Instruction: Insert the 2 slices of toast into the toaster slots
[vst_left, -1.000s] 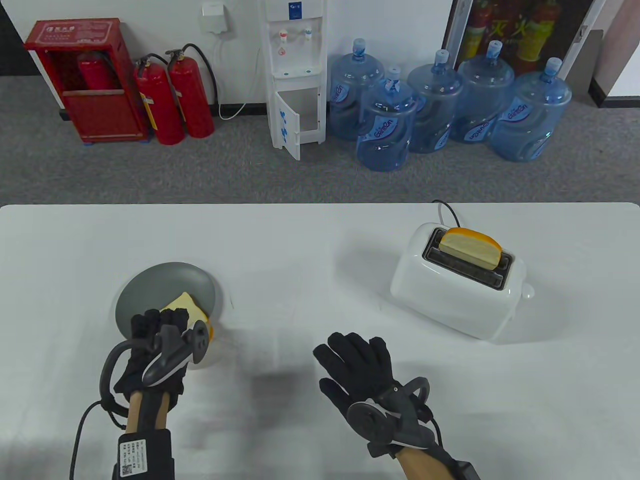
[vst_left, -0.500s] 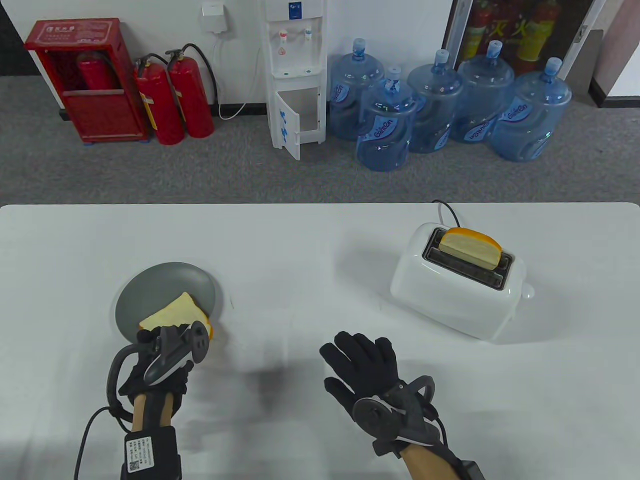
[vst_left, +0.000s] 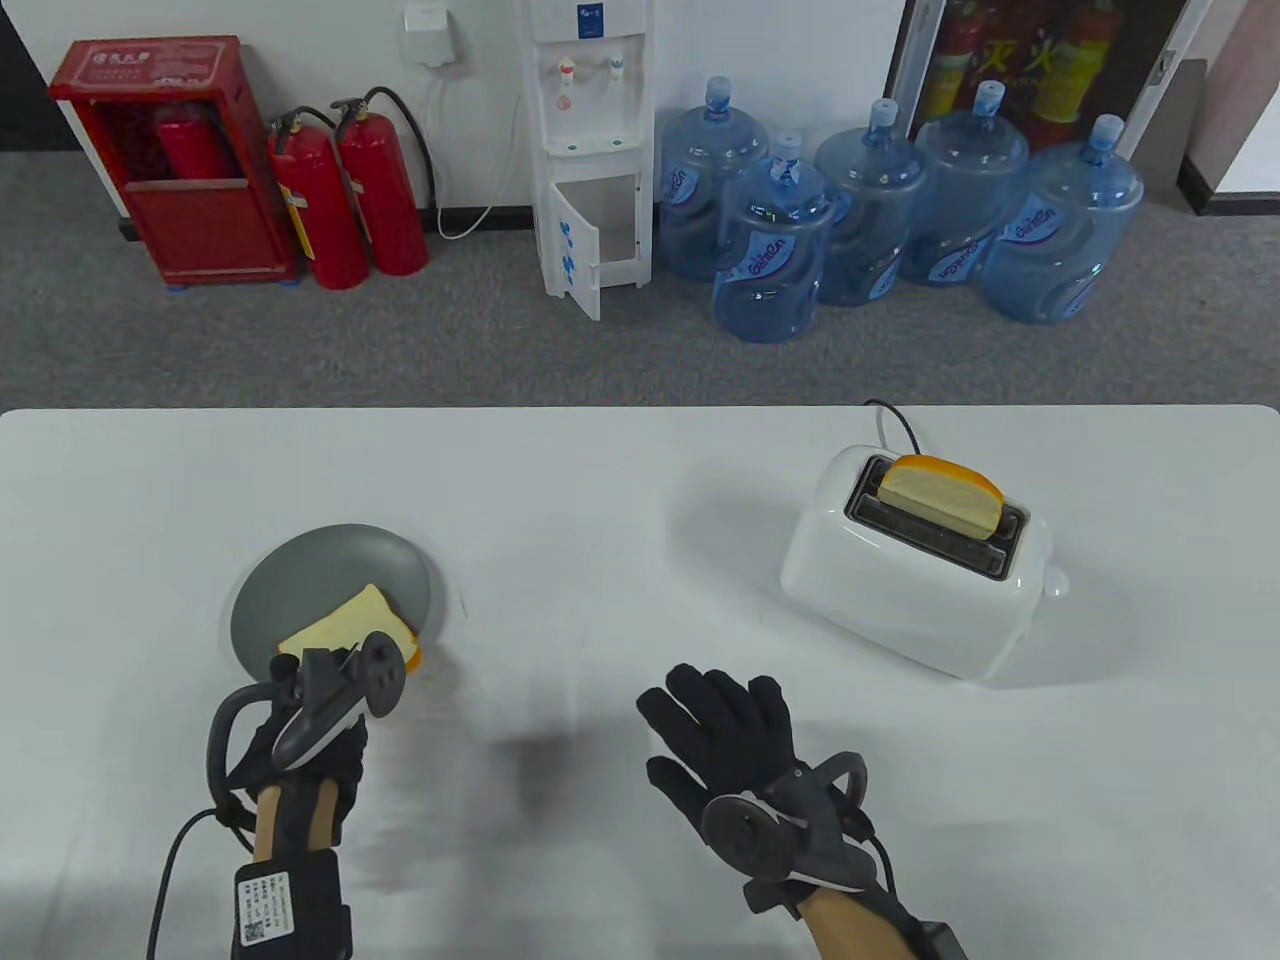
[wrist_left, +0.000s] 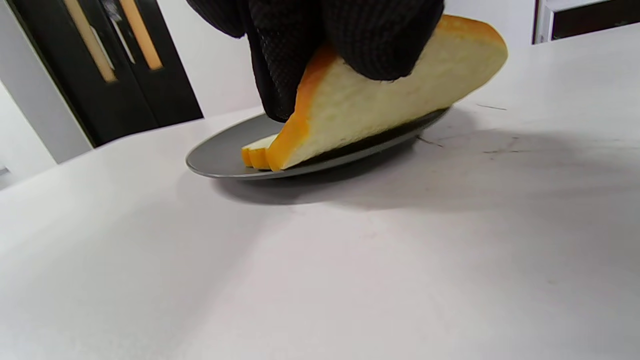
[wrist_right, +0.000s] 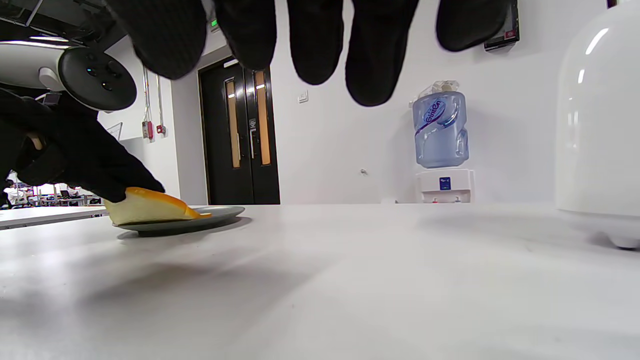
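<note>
Left hand (vst_left: 305, 735) pinching slice (vst_left: 345, 628) at its near edge, tilting it up off plate (vst_left: 300, 575), far corner touching plate. Plate well left of toaster (vst_left: 915, 570). Second slice (vst_left: 942, 492) standing upright in toaster's far slot; near slot unfilled. Right hand (vst_left: 735, 740) between plate and toaster, nearer the person, fingers spread and relaxed above table (vst_left: 620, 480), holding nothing.

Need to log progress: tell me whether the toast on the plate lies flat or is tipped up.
Tipped up: the left hand pinches the toast, one corner resting on the plate.
</note>
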